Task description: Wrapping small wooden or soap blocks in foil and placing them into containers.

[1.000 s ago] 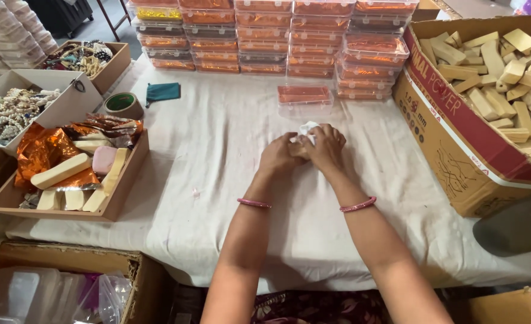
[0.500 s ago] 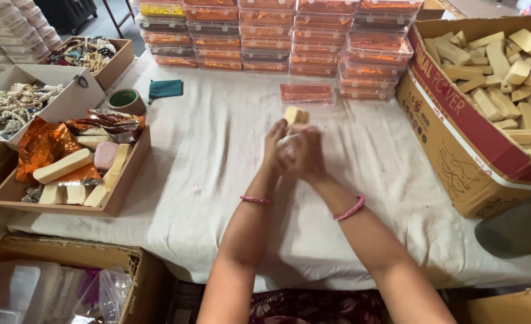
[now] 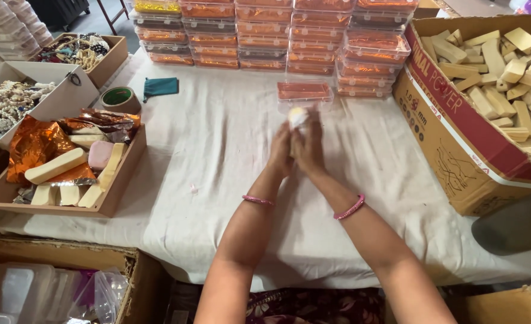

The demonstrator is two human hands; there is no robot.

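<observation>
Work surface: white cloth-covered table (image 3: 217,138), bare at centre, so the hands have room.
Supply box: large brown cardboard box of pale wooden blocks (image 3: 457,120) at 3 o'clock, open-topped, within reach.
Stock: stacked clear plastic boxes with orange contents (image 3: 277,36) at 12 o'clock.
Left hand (image 3: 280,155): fingers closed on small pale block (image 3: 297,116).
Right hand (image 3: 309,150): fingers pressed to same block, raised over table centre, steadied from both sides.

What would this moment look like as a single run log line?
left hand: holding pale block | right hand: holding same block | block: above white cloth, near lone clear box
</observation>
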